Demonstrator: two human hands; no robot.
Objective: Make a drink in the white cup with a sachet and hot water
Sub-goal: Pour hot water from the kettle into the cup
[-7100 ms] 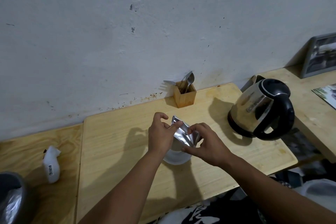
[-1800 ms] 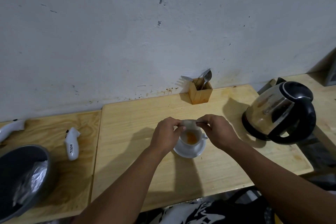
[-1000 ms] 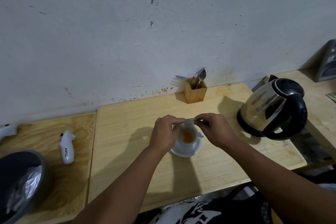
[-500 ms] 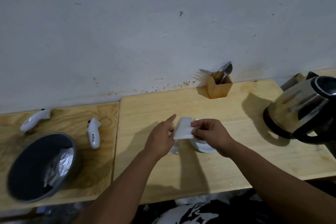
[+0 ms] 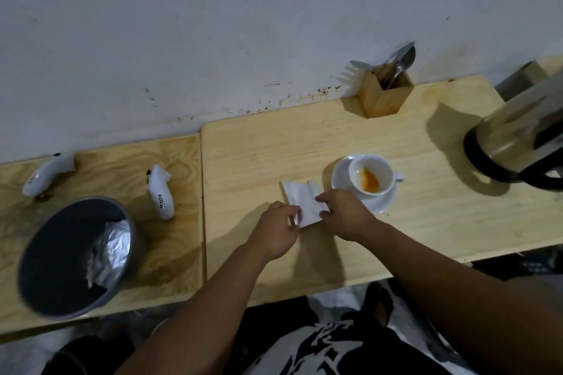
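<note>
The white cup [image 5: 372, 174] stands on a white saucer [image 5: 341, 177] on the wooden table, with orange powder [image 5: 370, 182] lying in its bottom. Just left of the saucer, both hands pinch a white sachet [image 5: 304, 201] above the tabletop. My left hand [image 5: 275, 233] grips its near left edge. My right hand [image 5: 344, 215] holds its right side, close to the saucer's rim. A steel and black kettle [image 5: 518, 143] stands at the right edge, partly cut off by the frame.
A wooden cutlery holder [image 5: 384, 96] with a spoon and fork stands against the wall behind the cup. On the lower left board sit a grey bin [image 5: 61, 256] holding a crumpled silver wrapper [image 5: 108, 250] and two white controller-shaped objects [image 5: 161, 192] [image 5: 45, 176].
The hands have carried the white sachet from over the cup to its left side, uncovering the cup and powder. The view has swung left, bringing the bin closer.
</note>
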